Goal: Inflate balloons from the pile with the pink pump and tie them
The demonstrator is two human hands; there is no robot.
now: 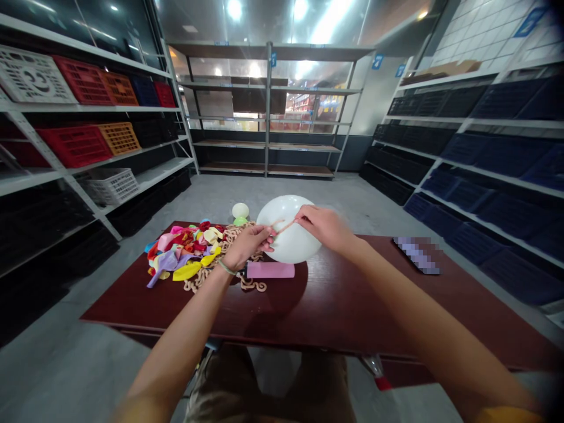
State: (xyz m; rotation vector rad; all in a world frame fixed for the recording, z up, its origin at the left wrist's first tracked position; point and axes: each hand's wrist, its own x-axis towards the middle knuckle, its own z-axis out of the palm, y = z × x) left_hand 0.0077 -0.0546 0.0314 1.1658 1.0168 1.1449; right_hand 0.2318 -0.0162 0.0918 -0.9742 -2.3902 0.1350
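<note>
My left hand [249, 244] is closed in a pinch on a thin tan long balloon [285, 227], which is limp and uninflated. The fingers of my right hand [324, 226] pinch its other end, so it stretches between both hands. Just behind it, a large inflated white balloon [288, 252] rests at the table's far edge. Below my left hand lies a pink hand pump [271, 270]. Tan curly strands [233, 235] like the held one are heaped beside my left hand and partly hidden by it.
Colourful limp balloons [185, 247] are piled on the left of the dark red table [343, 299]. Small pale [240, 210] and green balloons sit behind the pile. A phone-like object [416, 254], partly pixelated, lies at right. Shelves with crates [83, 79] line both sides.
</note>
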